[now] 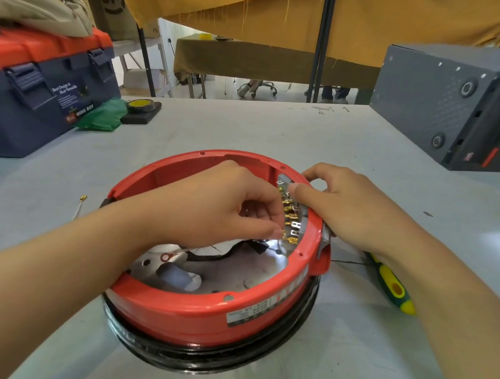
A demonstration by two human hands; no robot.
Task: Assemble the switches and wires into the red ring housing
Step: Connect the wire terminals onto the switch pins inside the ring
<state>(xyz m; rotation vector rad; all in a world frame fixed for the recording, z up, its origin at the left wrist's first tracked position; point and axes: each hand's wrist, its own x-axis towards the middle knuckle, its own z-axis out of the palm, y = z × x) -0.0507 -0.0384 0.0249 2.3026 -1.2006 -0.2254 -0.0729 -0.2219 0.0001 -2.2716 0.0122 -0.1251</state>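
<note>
The red ring housing (205, 304) is placed on the grey bench (247, 124). Inside it, a brass terminal (284, 234) is pinched by the left hand (212, 204). The switch block (296, 210) on the right wall is gripped by the right hand (345, 205).

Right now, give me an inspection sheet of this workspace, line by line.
Surface: grey table, a few marks.
Job's things: red ring housing on a black base; brass terminals along its inner right wall.
Clutter: toolbox, tape roll, green-yellow screwdriver, grey box.
Grippers: left hand pinches a terminal; right hand grips the rim.
Cables: black wires inside the housing.
Surroundings: cloth-draped tables behind.
</note>
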